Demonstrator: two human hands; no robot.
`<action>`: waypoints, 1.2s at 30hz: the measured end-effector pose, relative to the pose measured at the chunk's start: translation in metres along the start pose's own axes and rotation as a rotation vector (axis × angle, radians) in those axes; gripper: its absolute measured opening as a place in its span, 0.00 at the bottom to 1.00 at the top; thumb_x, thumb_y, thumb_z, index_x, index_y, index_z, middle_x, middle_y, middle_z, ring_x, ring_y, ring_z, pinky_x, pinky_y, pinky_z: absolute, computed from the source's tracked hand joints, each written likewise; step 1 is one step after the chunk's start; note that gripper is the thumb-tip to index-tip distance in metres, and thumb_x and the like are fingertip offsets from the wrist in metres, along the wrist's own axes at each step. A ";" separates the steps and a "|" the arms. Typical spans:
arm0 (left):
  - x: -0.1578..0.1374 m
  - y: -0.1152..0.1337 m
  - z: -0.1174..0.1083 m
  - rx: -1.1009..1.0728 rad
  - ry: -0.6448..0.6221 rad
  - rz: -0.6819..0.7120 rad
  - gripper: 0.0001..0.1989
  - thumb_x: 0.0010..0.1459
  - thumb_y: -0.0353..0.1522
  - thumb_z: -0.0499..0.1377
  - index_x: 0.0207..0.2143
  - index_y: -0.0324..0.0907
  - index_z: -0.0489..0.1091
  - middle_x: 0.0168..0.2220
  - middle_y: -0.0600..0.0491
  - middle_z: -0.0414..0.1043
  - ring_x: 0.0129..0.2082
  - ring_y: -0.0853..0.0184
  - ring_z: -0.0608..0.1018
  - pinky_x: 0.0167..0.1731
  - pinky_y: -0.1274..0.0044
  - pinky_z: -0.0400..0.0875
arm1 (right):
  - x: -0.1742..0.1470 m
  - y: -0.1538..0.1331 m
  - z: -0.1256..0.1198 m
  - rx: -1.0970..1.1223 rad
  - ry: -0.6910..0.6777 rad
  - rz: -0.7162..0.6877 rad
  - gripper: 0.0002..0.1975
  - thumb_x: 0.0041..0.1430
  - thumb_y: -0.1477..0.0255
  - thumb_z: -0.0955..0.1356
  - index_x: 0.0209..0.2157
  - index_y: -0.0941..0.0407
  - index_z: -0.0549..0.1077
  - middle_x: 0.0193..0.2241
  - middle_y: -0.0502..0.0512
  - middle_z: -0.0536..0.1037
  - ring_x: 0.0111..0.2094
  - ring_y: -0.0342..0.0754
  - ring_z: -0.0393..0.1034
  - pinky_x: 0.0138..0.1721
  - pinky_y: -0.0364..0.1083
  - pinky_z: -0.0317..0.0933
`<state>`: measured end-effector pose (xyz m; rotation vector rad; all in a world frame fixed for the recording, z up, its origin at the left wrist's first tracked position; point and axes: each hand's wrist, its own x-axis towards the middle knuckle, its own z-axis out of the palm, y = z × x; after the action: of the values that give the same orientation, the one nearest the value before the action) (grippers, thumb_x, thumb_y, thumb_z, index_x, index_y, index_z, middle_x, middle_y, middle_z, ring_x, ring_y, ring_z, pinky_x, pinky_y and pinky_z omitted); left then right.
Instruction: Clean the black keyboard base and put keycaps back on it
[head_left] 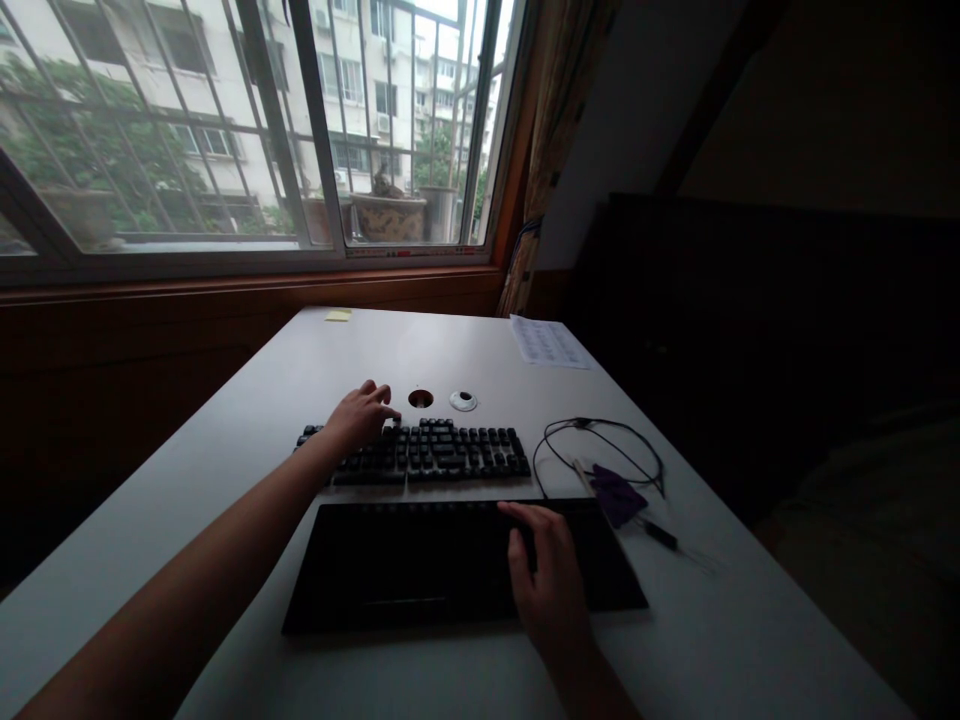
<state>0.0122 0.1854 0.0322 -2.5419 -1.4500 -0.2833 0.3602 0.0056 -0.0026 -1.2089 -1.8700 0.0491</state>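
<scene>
A pale desk (247, 420) holds a dark keyboard (450, 455) with rows of black keys. My left hand (361, 412) reaches over its far left part, fingers bent and apart, the thumb by a small black keycap (396, 419) at the far edge. In front of the keyboard lies a wide, flat black panel (405, 575); small dark pieces like keycaps show faintly along its far edge. Resting over the panel's right part is my right hand (546, 570), index finger stretched to that edge and thumb spread. I make out nothing held in it.
Right of the panel lie a looped black cable (626, 432), a purple cloth (619, 495) and a tool with a black handle (660, 535) and thin wires. Printed paper (551, 342), a yellow note (338, 315), a desk hole (421, 399) and its white ring (463, 401) are farther back.
</scene>
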 end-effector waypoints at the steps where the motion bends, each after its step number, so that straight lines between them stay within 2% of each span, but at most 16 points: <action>1: -0.002 -0.003 -0.001 0.004 -0.002 -0.008 0.19 0.59 0.22 0.62 0.45 0.53 0.84 0.47 0.46 0.73 0.44 0.55 0.68 0.42 0.69 0.68 | 0.000 0.000 0.000 0.003 0.001 0.000 0.15 0.71 0.73 0.62 0.56 0.51 0.70 0.48 0.58 0.77 0.51 0.55 0.70 0.52 0.56 0.67; 8: -0.010 -0.019 -0.003 0.005 0.001 -0.088 0.18 0.62 0.24 0.60 0.45 0.53 0.83 0.49 0.47 0.73 0.45 0.56 0.69 0.45 0.68 0.70 | 0.000 -0.001 0.000 0.038 -0.007 0.019 0.15 0.71 0.74 0.62 0.56 0.50 0.69 0.49 0.57 0.77 0.52 0.55 0.70 0.52 0.57 0.67; 11: -0.010 -0.022 0.001 -0.009 0.009 -0.138 0.13 0.66 0.29 0.60 0.48 0.50 0.82 0.48 0.47 0.73 0.46 0.55 0.69 0.45 0.68 0.70 | -0.001 0.000 0.000 0.051 0.000 0.039 0.15 0.71 0.74 0.62 0.56 0.49 0.70 0.49 0.57 0.76 0.52 0.55 0.70 0.52 0.57 0.67; 15: -0.004 -0.023 0.008 -0.049 -0.008 -0.164 0.09 0.66 0.36 0.63 0.44 0.49 0.83 0.46 0.47 0.75 0.46 0.54 0.70 0.44 0.69 0.70 | -0.003 0.002 0.001 0.063 0.014 0.044 0.15 0.71 0.73 0.62 0.56 0.50 0.70 0.49 0.57 0.76 0.52 0.55 0.70 0.52 0.57 0.67; 21: 0.005 -0.025 0.019 -0.115 -0.038 -0.170 0.06 0.62 0.35 0.66 0.39 0.49 0.84 0.43 0.47 0.76 0.45 0.55 0.71 0.43 0.71 0.68 | -0.004 0.003 0.003 0.064 0.031 0.035 0.15 0.71 0.74 0.63 0.55 0.50 0.70 0.48 0.58 0.76 0.51 0.55 0.69 0.52 0.57 0.67; 26: 0.006 -0.026 0.023 -0.160 -0.014 -0.195 0.04 0.60 0.34 0.68 0.37 0.47 0.84 0.42 0.47 0.77 0.44 0.54 0.71 0.43 0.69 0.68 | -0.003 0.004 0.003 0.060 0.044 0.034 0.14 0.70 0.74 0.63 0.54 0.50 0.71 0.48 0.57 0.76 0.51 0.55 0.70 0.51 0.57 0.67; 31: 0.005 -0.019 0.013 -0.218 0.057 -0.204 0.06 0.61 0.36 0.67 0.38 0.46 0.83 0.42 0.46 0.76 0.45 0.54 0.72 0.46 0.67 0.69 | -0.004 0.005 0.003 0.053 0.055 0.039 0.14 0.70 0.74 0.63 0.54 0.50 0.71 0.47 0.57 0.76 0.50 0.54 0.70 0.50 0.56 0.68; 36: -0.007 0.005 -0.008 -0.306 0.089 -0.145 0.04 0.60 0.34 0.68 0.38 0.45 0.82 0.43 0.47 0.75 0.42 0.57 0.74 0.45 0.67 0.71 | -0.004 0.005 0.003 0.047 0.074 0.029 0.13 0.70 0.74 0.63 0.52 0.50 0.71 0.45 0.56 0.77 0.48 0.53 0.71 0.49 0.54 0.68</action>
<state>0.0121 0.1754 0.0376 -2.6127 -1.6713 -0.6808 0.3622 0.0061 -0.0093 -1.1898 -1.7783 0.0631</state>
